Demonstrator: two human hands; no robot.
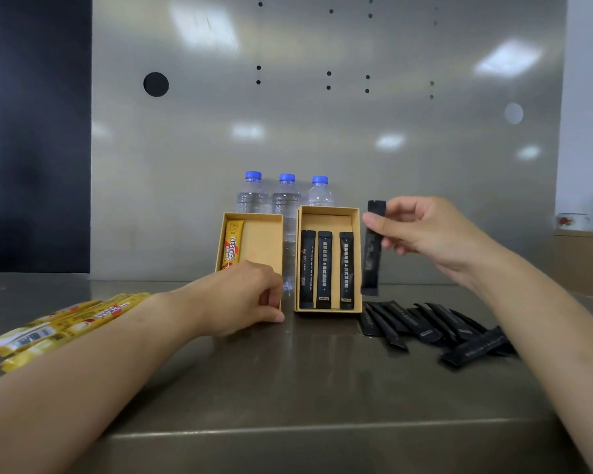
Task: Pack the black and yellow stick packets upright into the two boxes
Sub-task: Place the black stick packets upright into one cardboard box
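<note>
Inside right box, three black packets; left box, one yellow packet

Soft overhead light glares in patches on the steel wall; wide-angle edges bend, focus slightly soft.

We read NESCAFE on the upright yellow packet and a loose yellow packet; print on the black packets is illegible.
</note>
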